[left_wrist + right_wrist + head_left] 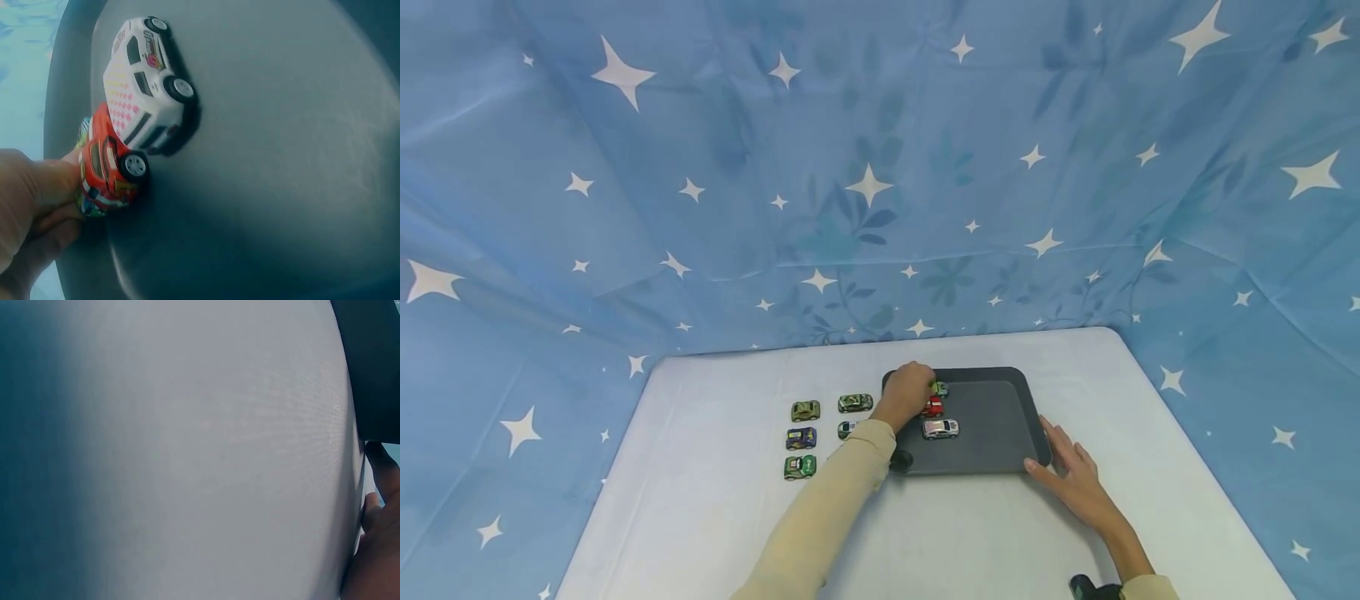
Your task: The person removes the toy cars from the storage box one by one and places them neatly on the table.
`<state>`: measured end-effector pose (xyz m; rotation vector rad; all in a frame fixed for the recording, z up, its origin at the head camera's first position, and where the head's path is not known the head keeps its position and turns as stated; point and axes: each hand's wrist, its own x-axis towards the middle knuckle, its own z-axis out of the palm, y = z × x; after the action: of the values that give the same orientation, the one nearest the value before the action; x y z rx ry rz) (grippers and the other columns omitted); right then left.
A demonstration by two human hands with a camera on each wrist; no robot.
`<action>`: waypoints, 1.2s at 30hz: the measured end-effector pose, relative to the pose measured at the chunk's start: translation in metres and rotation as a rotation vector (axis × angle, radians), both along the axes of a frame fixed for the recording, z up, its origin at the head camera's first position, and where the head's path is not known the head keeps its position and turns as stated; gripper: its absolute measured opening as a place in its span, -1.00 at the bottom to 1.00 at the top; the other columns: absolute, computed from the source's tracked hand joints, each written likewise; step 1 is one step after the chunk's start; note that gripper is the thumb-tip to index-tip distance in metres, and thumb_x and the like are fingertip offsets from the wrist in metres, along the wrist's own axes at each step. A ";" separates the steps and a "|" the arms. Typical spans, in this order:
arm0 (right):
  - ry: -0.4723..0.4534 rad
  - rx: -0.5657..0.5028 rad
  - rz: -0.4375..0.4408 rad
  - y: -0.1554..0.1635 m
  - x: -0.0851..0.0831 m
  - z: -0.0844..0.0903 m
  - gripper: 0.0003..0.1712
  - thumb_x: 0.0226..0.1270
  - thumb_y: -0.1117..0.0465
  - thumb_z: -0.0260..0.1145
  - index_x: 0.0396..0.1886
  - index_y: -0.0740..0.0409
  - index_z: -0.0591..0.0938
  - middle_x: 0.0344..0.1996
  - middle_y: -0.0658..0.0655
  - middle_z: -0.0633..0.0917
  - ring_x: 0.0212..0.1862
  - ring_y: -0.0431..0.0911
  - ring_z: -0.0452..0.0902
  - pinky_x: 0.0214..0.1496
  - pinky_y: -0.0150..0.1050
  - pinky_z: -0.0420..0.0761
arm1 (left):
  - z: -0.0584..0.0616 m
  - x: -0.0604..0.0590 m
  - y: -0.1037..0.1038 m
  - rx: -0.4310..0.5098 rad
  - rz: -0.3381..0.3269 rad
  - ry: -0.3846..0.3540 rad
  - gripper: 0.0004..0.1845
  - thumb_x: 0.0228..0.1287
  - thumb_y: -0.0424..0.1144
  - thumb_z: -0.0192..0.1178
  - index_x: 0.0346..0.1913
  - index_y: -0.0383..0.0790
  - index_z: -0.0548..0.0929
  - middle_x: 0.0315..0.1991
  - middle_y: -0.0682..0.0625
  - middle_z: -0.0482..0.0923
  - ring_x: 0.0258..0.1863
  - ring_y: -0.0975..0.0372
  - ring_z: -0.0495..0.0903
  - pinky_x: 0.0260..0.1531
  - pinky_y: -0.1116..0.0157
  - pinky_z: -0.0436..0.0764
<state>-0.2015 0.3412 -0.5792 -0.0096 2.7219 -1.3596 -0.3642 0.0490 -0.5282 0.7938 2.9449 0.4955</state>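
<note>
Overhead, star-printed blue cloth [865,167]; below, white table [700,517]

Red toy car [109,164] upright on dark tray [1000,442], beside white car [144,84].

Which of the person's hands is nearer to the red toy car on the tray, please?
The left hand: its fingers hold the red toy car on the tray. The right hand rests flat at the tray's near right corner, well apart from the car.

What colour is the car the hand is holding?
Red, gripped by the left hand; clearest in the left wrist view.
</note>
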 end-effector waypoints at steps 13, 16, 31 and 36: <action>-0.022 0.012 -0.009 -0.003 0.002 0.004 0.07 0.52 -0.10 0.38 0.78 0.11 0.04 0.66 0.49 0.06 0.67 0.43 -0.20 0.61 0.34 -0.39 | -0.005 -0.003 -0.013 0.105 -0.058 0.033 -0.93 0.44 -0.27 0.45 -0.22 -0.18 0.89 -0.34 0.03 0.78 -0.39 0.26 0.69 -0.31 0.26 0.68; -0.023 0.004 -0.006 -0.002 0.002 0.005 0.07 0.52 -0.09 0.38 0.79 0.09 0.03 0.66 0.48 0.05 0.67 0.43 -0.21 0.61 0.34 -0.39 | -0.003 -0.003 -0.015 0.144 -0.093 0.034 -0.92 0.44 -0.29 0.44 -0.14 -0.21 0.89 -0.28 -0.01 0.81 -0.35 0.23 0.72 -0.30 0.26 0.69; -0.023 0.005 -0.003 -0.001 0.000 0.002 0.07 0.53 -0.10 0.37 0.79 0.08 0.02 0.66 0.47 0.06 0.67 0.42 -0.21 0.62 0.33 -0.41 | 0.024 -0.013 -0.047 0.251 -0.176 0.031 -0.80 0.45 -0.28 0.43 0.02 -0.27 0.87 -0.09 -0.09 0.83 -0.19 0.18 0.80 -0.14 0.26 0.74; -0.025 0.006 -0.001 -0.001 0.000 0.002 0.07 0.53 -0.09 0.37 0.79 0.08 0.01 0.66 0.48 0.06 0.67 0.43 -0.21 0.62 0.33 -0.41 | 0.033 -0.015 -0.064 0.257 -0.165 0.022 -0.78 0.44 -0.26 0.43 0.06 -0.24 0.86 -0.08 -0.07 0.83 -0.17 0.19 0.79 -0.13 0.25 0.73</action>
<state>-0.2015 0.3405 -0.5770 0.0085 2.7060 -1.3422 -0.3794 -0.0154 -0.4955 1.0631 2.8362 0.8681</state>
